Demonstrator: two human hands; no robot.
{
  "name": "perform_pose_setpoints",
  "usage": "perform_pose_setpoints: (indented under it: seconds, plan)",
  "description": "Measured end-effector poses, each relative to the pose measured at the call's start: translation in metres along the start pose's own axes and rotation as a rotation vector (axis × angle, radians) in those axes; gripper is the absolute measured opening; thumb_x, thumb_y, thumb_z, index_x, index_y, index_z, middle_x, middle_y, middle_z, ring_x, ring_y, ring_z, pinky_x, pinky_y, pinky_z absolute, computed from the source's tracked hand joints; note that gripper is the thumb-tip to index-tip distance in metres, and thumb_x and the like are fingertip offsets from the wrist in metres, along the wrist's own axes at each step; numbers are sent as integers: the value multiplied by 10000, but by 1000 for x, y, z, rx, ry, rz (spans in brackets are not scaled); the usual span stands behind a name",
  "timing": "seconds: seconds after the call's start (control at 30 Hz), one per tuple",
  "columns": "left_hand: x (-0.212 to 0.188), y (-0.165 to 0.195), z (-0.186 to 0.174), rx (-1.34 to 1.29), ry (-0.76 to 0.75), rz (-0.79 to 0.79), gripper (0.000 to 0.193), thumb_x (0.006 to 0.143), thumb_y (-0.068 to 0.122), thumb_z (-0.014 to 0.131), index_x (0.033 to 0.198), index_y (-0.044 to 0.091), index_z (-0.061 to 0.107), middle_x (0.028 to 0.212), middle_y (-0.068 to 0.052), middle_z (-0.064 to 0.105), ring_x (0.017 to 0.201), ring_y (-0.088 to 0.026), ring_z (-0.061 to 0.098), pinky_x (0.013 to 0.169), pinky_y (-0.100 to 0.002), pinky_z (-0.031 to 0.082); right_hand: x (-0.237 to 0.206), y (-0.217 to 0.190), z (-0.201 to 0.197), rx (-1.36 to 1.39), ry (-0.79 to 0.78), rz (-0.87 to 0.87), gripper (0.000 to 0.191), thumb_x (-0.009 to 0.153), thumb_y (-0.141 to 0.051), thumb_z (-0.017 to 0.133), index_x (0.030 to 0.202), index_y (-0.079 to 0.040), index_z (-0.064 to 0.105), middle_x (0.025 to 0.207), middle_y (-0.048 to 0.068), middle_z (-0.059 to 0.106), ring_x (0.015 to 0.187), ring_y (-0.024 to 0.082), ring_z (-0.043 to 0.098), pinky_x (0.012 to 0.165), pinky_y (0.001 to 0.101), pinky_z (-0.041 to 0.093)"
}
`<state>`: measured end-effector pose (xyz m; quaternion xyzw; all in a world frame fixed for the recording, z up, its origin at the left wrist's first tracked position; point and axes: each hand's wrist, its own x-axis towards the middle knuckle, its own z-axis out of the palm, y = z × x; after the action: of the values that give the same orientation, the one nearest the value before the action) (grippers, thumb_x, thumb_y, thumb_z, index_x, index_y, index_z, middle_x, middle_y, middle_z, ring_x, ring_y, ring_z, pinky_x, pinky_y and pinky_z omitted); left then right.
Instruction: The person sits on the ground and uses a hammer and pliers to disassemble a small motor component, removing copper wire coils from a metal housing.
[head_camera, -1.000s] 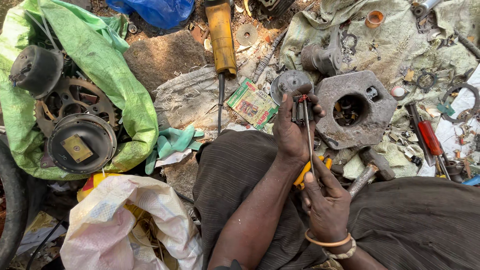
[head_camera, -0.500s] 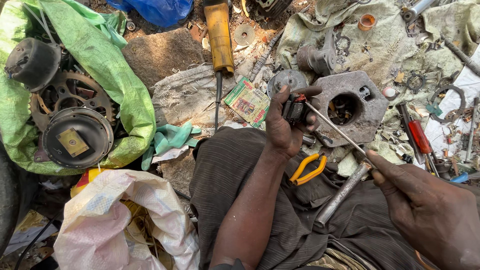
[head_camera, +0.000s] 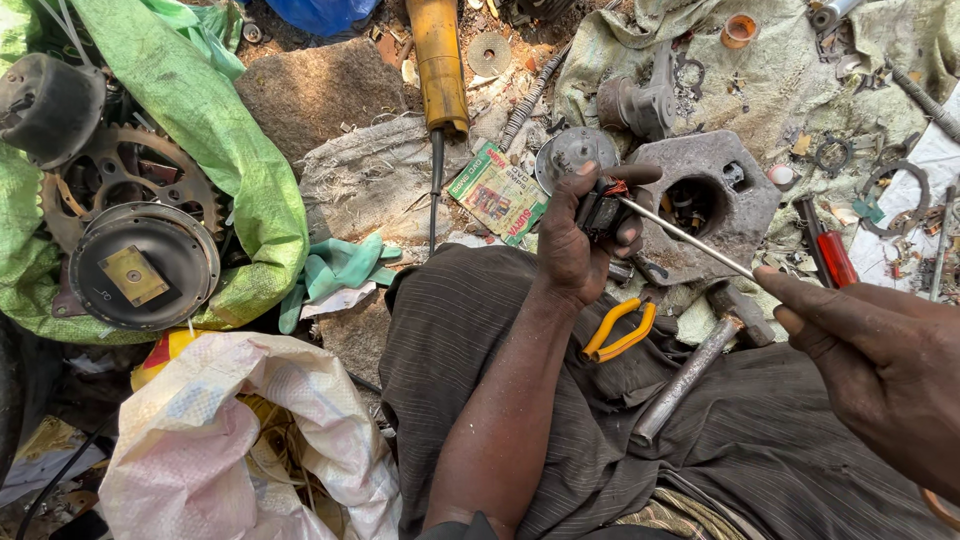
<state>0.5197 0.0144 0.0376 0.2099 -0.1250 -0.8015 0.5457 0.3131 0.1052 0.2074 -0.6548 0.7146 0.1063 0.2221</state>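
My left hand (head_camera: 580, 235) is closed around a small dark mechanical part (head_camera: 600, 208) with a bit of red on it, held above my lap. My right hand (head_camera: 875, 365) pinches the near end of a thin metal rod (head_camera: 685, 238), whose far tip rests in that part. Yellow-handled pliers (head_camera: 620, 330) lie on my dark trousers just below the left hand. A hammer with a metal handle (head_camera: 690, 375) rests across my lap beside them.
A heavy grey metal block with a round hole (head_camera: 720, 175) sits behind the hands. A red-handled screwdriver (head_camera: 828, 250) lies to the right among scattered washers. At left are a sprocket (head_camera: 125, 170), a round drum (head_camera: 140, 265), green sacking and a white bag (head_camera: 220, 440).
My right hand left the pliers area, swung out to the right and now holds the rod's outer end; the rod went from upright to slanted. My left hand stays on the part.
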Motion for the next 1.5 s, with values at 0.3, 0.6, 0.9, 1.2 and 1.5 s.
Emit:
perform_pose_setpoints:
  seconds: [0.3,0.6,0.9,1.2,1.5]
  plan:
    - [-3,-14,-9,68,23,-39,515,1060,443,529,1061,-31,729,808,-66,655,600,-54,510,490,-229,389,24,-32,-22,-201,-186,175,370,1054,-295,569,1407,-306,680,907,51,802,589,192,709,612,343,628]
    - [5,-26,-19,-124,275,93,450,1072,413,539,1110,-20,655,863,-67,631,642,-67,517,515,-245,425,14,-67,20,196,341,-320,326,972,-253,684,1281,-162,733,906,109,733,667,201,676,568,358,537]
    - [17,-41,-15,-291,259,227,439,1072,452,532,1131,26,620,885,-85,649,692,-123,564,574,-288,484,13,-90,123,961,362,31,413,999,-207,679,1386,-64,675,863,40,711,708,55,565,572,240,459]
    - [12,-13,-19,-225,175,188,526,1078,478,472,1122,1,689,882,-85,686,663,-132,594,548,-287,487,-3,-43,75,427,203,-7,332,984,-243,674,1303,-175,735,848,76,807,523,141,652,458,310,506]
    - [12,-16,-15,-180,89,42,564,1077,453,459,1189,-52,684,923,-122,704,742,-156,655,623,-300,537,-12,-48,9,44,173,-91,399,939,-277,713,1333,-219,735,938,100,793,719,217,753,638,377,606]
